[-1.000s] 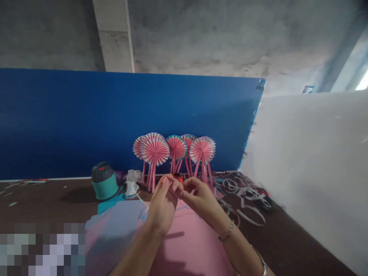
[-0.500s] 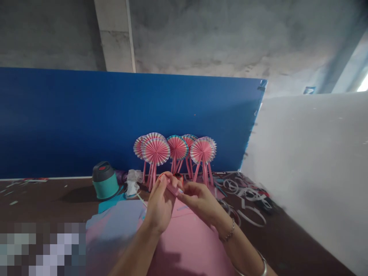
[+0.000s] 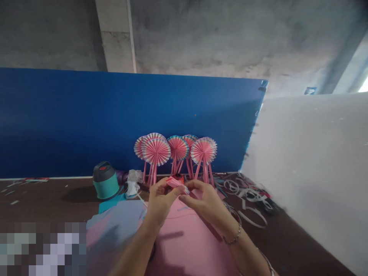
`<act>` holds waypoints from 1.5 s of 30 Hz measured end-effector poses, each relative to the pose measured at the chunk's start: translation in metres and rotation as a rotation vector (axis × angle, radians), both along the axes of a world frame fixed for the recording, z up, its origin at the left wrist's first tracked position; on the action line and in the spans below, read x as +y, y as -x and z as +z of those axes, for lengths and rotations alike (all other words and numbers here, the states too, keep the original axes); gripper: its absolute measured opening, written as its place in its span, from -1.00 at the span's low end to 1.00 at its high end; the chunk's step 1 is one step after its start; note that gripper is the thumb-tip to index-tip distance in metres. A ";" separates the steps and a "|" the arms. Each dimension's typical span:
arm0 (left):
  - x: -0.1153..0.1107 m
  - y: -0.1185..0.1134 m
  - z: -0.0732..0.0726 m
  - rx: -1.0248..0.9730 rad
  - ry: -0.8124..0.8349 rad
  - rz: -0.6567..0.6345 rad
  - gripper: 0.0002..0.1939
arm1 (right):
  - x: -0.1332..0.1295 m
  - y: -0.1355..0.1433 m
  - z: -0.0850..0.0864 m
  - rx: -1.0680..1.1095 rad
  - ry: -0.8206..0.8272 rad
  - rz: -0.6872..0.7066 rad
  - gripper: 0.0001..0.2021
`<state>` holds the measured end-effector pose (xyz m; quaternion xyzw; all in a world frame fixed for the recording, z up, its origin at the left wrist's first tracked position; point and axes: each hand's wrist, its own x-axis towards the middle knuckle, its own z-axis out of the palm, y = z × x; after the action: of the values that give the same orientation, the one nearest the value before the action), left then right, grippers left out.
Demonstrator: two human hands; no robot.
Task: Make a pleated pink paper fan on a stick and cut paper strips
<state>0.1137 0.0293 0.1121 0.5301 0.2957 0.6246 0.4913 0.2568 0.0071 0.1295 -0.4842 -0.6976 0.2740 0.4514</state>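
Between my two hands is a small folded stack of pink pleated paper (image 3: 174, 183) with a pale edge at its right end. My left hand (image 3: 161, 199) pinches it between thumb and fingers from the left. My right hand (image 3: 202, 199) grips the pale right end with thumb and forefinger. Both hands hover over large pink paper sheets (image 3: 186, 237). Just behind my hands, round pink paper fans (image 3: 156, 152) on pink stick-like legs lean against the blue panel, some with white or teal rims.
A teal container with a dark lid (image 3: 106, 181) stands at left, beside a crumpled clear plastic bag (image 3: 133, 183). Pale blue paper (image 3: 120, 214) lies at front left. Loose paper strips (image 3: 253, 211) clutter the right side. A blue panel (image 3: 86, 122) closes off the back.
My left thumb has shifted right along the folded paper, and its pleats now show more openly between my hands. My right hand has moved slightly right.
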 end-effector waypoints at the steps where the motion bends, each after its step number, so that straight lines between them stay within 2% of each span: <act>1: -0.001 0.000 0.000 0.011 -0.004 -0.014 -0.82 | 0.000 -0.002 0.000 -0.011 0.001 0.004 -0.75; 7: -0.003 0.005 0.002 -0.062 0.067 -0.109 -0.71 | 0.002 -0.011 0.001 0.006 -0.056 0.045 -0.77; 14: 0.001 0.006 0.001 -0.178 0.159 -0.140 -0.66 | -0.004 -0.003 0.005 -0.061 -0.178 0.067 -0.86; 20: 0.005 0.009 0.003 -0.146 0.205 -0.125 -0.65 | 0.000 -0.007 0.003 -0.178 -0.144 -0.041 -0.84; 24: 0.006 0.012 0.001 -0.129 0.214 -0.117 -0.65 | 0.000 -0.010 0.004 -0.161 -0.099 -0.016 -0.78; 29: 0.004 0.008 0.000 -0.176 0.205 -0.149 -0.69 | -0.003 -0.009 0.005 -0.164 -0.103 0.014 -0.84; 33: 0.007 0.007 0.001 -0.193 0.219 -0.081 -0.69 | -0.001 -0.013 0.005 -0.168 -0.072 0.024 -0.78; 37: 0.018 0.014 -0.003 -0.253 0.214 0.104 -0.66 | 0.002 -0.029 0.007 -0.127 -0.069 0.083 -0.65; 41: 0.031 0.023 -0.005 -0.404 0.360 0.186 -0.71 | 0.003 -0.059 0.012 -0.179 -0.118 -0.029 -0.63; 45: 0.036 0.023 -0.003 -0.614 0.607 0.117 -0.81 | 0.006 -0.078 0.014 -0.118 -0.183 -0.191 -0.66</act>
<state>0.0903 0.0652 0.1089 0.1337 0.3358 0.6648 0.6537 0.3348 0.0129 0.1440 -0.5206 -0.6956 0.1360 0.4761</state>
